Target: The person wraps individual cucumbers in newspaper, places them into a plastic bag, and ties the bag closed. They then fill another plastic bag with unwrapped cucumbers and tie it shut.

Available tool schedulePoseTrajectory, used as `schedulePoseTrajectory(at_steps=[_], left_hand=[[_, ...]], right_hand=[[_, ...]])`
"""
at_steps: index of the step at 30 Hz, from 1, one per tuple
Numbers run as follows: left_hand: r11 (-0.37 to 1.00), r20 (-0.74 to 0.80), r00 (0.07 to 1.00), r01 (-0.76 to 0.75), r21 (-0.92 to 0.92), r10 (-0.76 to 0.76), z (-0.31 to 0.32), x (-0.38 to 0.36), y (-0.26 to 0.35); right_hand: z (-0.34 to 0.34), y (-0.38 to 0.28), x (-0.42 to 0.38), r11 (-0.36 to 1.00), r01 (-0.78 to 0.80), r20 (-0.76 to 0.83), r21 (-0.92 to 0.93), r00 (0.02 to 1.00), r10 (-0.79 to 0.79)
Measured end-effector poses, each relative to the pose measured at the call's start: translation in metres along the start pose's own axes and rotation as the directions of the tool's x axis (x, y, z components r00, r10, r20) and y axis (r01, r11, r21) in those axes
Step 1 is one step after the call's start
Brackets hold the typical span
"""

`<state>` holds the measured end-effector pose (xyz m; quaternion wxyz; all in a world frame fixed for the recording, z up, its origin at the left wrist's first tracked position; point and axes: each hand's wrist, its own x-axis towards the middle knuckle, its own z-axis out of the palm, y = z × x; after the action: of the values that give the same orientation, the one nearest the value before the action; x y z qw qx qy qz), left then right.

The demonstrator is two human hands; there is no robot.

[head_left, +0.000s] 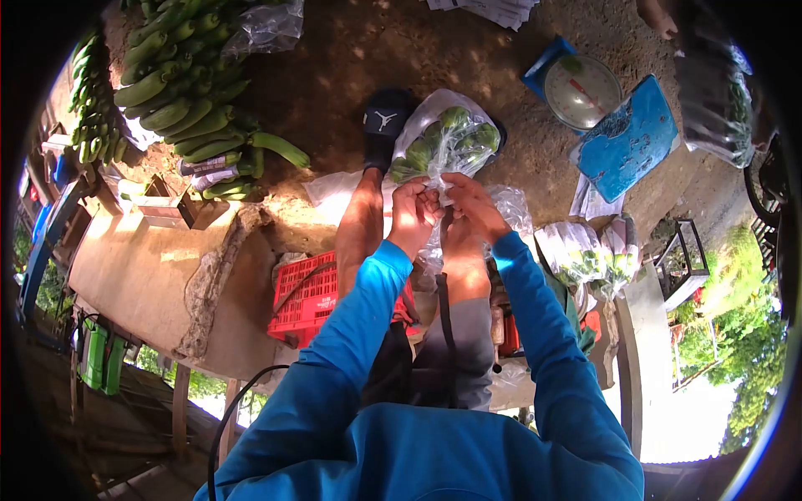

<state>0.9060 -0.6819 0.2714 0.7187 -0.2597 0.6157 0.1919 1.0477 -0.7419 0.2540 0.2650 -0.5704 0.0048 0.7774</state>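
A clear plastic bag full of round green vegetables rests on the ground between my feet. Its gathered neck is pinched by my left hand, whose fingers are curled at the left side of the neck. From the right side, my right hand closes on the same gathered plastic. The two hands are close together, with the fingertips nearly meeting. Loose clear plastic hangs below and beside them.
Long green vegetables are piled at the upper left. A blue scale and a blue board lie at the upper right. Filled bags stand right of my legs, a red crate to the left. Someone's hand shows at the top right.
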Motion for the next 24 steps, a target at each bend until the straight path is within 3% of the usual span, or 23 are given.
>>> schedulePoseTrajectory(at_steps=[2,6,8,9,11,14,18,19,20,21,22,23,24], left_hand=[[0.997,0.005,1.000,-0.006,0.072,0.006,-0.002,-0.002,0.003],[0.959,0.048,0.999,-0.025,0.283,0.012,-0.007,-0.005,0.007],[0.943,0.071,0.997,-0.048,0.329,0.026,-0.008,-0.005,0.008],[0.925,0.096,0.995,-0.072,0.372,0.039,-0.008,-0.005,0.009],[0.933,0.116,0.993,-0.076,0.351,0.037,-0.010,-0.009,0.010],[0.960,0.173,0.985,-0.047,0.277,-0.002,-0.017,-0.017,0.008],[0.980,0.272,0.959,0.021,0.200,-0.076,-0.032,-0.028,0.018],[0.922,0.259,0.966,-0.112,0.370,0.013,-0.009,-0.047,0.024],[0.821,0.271,0.956,-0.241,0.517,0.110,0.015,-0.066,0.033],[0.659,0.341,0.923,-0.371,0.654,0.180,0.015,-0.062,0.036],[0.454,0.413,0.879,-0.477,0.753,0.239,0.015,-0.059,0.036],[0.462,0.423,0.876,-0.481,0.745,0.230,0.016,-0.055,0.032],[0.566,0.445,0.860,-0.503,0.654,0.250,0.016,-0.052,0.030]], right_hand=[[-0.001,-0.006,-0.003,0.959,-0.040,0.028,0.282,0.999,0.033],[0.005,-0.018,-0.007,0.858,-0.122,-0.140,0.499,0.966,0.218],[0.007,-0.019,-0.006,0.639,-0.068,-0.127,0.766,0.959,0.255],[0.010,-0.018,-0.004,0.639,-0.067,-0.127,0.767,0.959,0.254],[0.014,-0.013,0.000,0.387,-0.065,-0.088,0.920,0.927,0.365],[0.015,-0.002,0.003,0.291,-0.090,-0.009,0.952,0.946,0.323],[0.014,0.010,-0.013,0.343,-0.124,0.053,0.931,0.977,0.208],[0.015,0.002,-0.020,0.383,-0.150,0.052,0.911,0.966,0.253],[0.021,-0.014,-0.029,0.506,-0.142,-0.048,0.850,0.938,0.344],[0.024,-0.013,-0.032,0.469,-0.085,-0.050,0.879,0.962,0.269],[0.024,-0.023,-0.034,0.452,-0.132,-0.013,0.882,0.953,0.304],[0.023,-0.026,-0.034,0.414,-0.136,0.016,0.900,0.960,0.281],[0.025,-0.027,-0.035,0.368,-0.149,0.054,0.918,0.965,0.255]])
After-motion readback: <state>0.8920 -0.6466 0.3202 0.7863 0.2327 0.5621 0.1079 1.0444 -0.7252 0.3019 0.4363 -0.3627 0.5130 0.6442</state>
